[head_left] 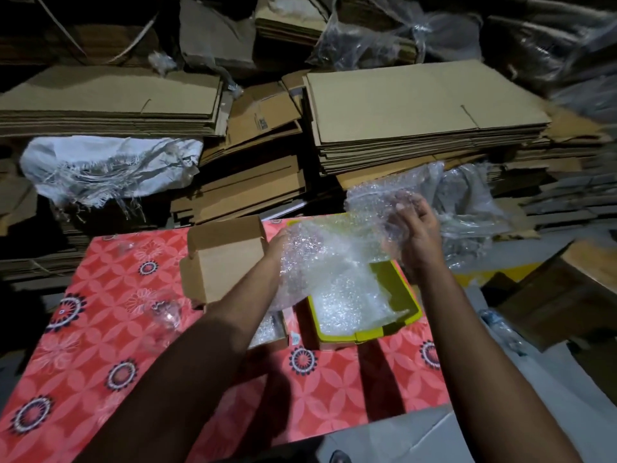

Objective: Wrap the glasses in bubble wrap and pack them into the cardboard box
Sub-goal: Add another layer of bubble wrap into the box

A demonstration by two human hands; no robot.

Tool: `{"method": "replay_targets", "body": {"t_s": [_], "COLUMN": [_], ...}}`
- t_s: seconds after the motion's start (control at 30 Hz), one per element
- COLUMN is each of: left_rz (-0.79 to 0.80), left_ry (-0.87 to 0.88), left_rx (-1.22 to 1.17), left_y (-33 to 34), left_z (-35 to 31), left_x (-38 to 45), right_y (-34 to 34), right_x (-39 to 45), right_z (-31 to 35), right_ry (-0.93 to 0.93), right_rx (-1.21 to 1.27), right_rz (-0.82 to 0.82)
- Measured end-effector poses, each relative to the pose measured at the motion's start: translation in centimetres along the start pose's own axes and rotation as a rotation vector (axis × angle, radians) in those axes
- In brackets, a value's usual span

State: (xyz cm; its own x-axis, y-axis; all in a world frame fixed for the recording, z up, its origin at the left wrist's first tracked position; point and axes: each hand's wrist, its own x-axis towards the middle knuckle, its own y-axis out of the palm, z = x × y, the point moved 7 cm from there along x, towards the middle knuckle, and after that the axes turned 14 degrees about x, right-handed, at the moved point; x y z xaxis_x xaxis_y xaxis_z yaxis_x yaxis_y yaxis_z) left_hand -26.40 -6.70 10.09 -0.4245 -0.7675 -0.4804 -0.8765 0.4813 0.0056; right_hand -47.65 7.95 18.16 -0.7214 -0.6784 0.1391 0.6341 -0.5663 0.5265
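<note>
Both my hands hold up a sheet of bubble wrap (320,248) over a yellow tray (397,272) that holds more bubble wrap. My left hand (278,243) grips the sheet's left edge, partly hidden behind it. My right hand (412,225) holds the upper right part, fingers curled into the plastic. An open small cardboard box (227,262) stands left of the tray, its lid up, with a bubble-wrapped bundle (265,330) showing at its near end under my left forearm. A clear glass (167,312) lies on the red patterned cloth (100,345) to the left.
Stacks of flattened cardboard (417,108) rise behind the table. A torn white sack (110,168) lies at the back left. Loose clear plastic (467,202) is heaped at the right, with more boxes (561,292) and a plastic bottle (500,329) beyond the table's right edge.
</note>
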Motion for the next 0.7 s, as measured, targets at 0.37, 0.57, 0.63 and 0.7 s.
{"method": "replay_targets", "body": {"t_s": [0.37,0.57,0.63,0.7], "left_rz": [-0.218,-0.091,-0.1,0.073], "left_ry": [-0.075,0.1,0.139,0.082], "left_rx": [-0.012,0.205,0.144,0.062], "left_y": [3.1,2.7,1.0,0.2], "left_z": [2.1,1.3,-0.1,0.2], "left_x": [4.1,3.7,0.7,-1.9], "right_y": [4.1,4.4,4.6,5.3], "right_x": [-1.0,-1.8,-2.4,-2.9], "right_z": [4.1,-0.1,-2.1,-4.1], "right_ry": [-0.144,0.071,0.141,0.193], "right_rx": [-0.202,-0.122,-0.112,-0.106], "right_rz": [0.164,0.152,0.136,0.146]}}
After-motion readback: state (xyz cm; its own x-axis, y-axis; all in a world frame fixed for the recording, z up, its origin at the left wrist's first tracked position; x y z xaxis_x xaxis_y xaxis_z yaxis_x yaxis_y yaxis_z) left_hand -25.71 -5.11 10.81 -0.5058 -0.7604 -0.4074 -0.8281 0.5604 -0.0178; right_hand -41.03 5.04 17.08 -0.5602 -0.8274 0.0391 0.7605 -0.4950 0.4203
